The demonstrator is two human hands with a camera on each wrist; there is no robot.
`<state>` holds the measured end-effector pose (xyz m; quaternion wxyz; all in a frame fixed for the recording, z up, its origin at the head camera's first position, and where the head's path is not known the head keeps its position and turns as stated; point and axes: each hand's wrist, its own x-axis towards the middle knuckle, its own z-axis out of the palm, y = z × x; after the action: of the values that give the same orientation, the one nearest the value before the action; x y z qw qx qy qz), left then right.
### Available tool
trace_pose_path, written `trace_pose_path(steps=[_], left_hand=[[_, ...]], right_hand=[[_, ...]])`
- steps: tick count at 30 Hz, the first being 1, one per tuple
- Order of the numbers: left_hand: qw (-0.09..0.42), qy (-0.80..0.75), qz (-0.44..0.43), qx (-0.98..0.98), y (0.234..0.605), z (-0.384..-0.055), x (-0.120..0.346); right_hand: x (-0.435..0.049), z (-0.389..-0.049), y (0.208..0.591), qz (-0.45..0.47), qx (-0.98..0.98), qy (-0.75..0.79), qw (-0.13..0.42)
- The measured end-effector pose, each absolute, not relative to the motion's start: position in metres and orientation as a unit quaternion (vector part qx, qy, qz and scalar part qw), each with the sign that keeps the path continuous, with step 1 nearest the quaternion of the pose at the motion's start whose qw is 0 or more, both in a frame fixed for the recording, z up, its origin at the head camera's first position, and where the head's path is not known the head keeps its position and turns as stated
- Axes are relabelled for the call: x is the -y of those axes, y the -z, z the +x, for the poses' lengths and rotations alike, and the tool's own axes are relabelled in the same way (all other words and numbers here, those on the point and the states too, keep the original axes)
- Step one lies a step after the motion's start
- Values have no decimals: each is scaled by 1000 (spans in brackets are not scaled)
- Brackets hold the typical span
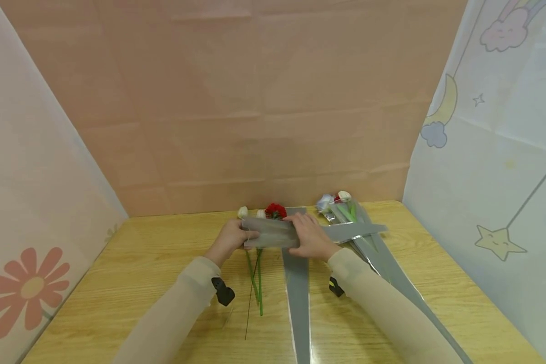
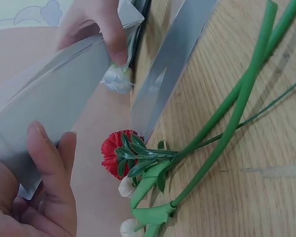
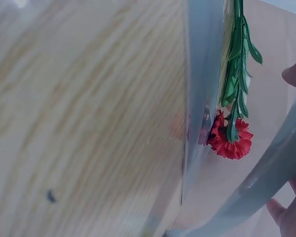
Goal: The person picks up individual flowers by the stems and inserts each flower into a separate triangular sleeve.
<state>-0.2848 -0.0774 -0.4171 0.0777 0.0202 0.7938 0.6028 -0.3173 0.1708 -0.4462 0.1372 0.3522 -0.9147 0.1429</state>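
A grey, partly see-through flower sleeve [image 1: 270,233] is held up off the table between my two hands. My left hand [image 1: 232,237] grips its left end between thumb and fingers. At the other end my right hand [image 1: 310,236] pinches it, thumb below and fingers over the top. In the left wrist view the sleeve [image 2: 54,84] looks flat and folded. Behind and below it lie a red carnation [image 1: 275,210] and two white tulips, one tulip [image 1: 242,212] further left. Their green stems [image 1: 260,288] point toward me; the sleeve hides part of them.
A long grey strip of sleeve [image 1: 298,298] lies flat on the wooden table [image 1: 154,273], right of the stems. Further right, a wrapped bunch holds a pale blue flower [image 1: 325,202] and a white tulip [image 1: 344,195]. A pinkish-brown backdrop [image 1: 255,101] stands behind the table.
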Motion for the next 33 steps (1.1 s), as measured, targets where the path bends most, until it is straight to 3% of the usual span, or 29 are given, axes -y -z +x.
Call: trace_pose_path(steps=[19,33], left_hand=[[101,-609,-3,-787,423,-287,88],[130,-618,19,-775,409,-288,119]], right_hand=[[-171,-322,451,346,910,-153,169],[-171,-323,446,341,913,-158,158]])
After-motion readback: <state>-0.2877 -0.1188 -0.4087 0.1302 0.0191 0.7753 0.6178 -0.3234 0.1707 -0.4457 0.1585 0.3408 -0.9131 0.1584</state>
